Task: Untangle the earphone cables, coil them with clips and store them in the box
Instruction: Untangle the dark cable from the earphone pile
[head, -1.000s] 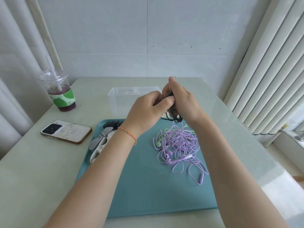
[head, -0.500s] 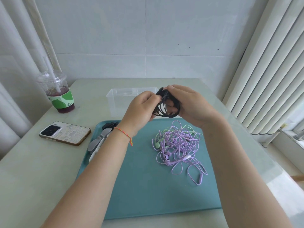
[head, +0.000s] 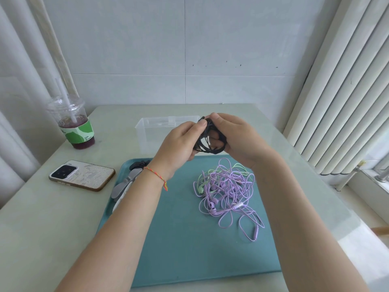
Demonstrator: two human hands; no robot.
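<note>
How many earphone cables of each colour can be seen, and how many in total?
Black coiled earphone cable, held above the teal tray by the left hand and the right hand: 1
Purple tangled earphone cable, on the tray: 1
Pale green earphone cable, tangled with the purple one: 1
Total: 3

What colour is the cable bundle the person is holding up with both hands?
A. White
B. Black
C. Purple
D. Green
B. Both the left hand and the right hand hold a black cable coil above the tray, while the purple and green tangle lies untouched on the tray.
</note>
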